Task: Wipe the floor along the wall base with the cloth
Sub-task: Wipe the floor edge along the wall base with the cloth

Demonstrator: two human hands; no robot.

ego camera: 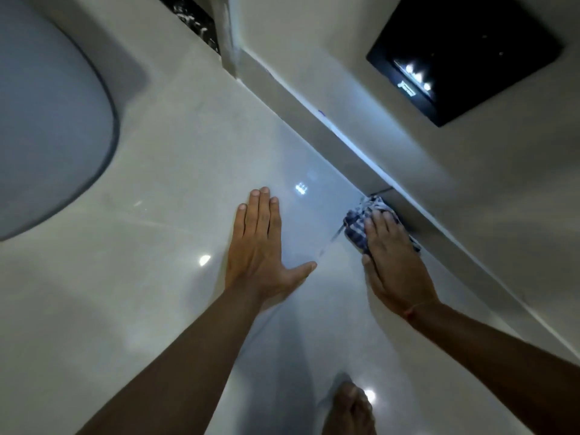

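Observation:
A blue-and-white checked cloth (pixel 361 221) lies bunched on the glossy pale floor (pixel 163 252), pushed right up against the grey wall base (pixel 348 164). My right hand (pixel 392 262) presses flat on top of the cloth, fingers pointing toward the wall, and covers most of it. My left hand (pixel 262 246) rests palm down on the bare floor to the left of the cloth, fingers together and thumb spread, holding nothing.
A rounded grey-white fixture (pixel 47 120) fills the left side. A black glossy panel (pixel 464 54) with light reflections sits on the wall at upper right. A dark patterned strip (pixel 191 20) meets the corner at the top. My bare foot (pixel 348 409) shows at the bottom.

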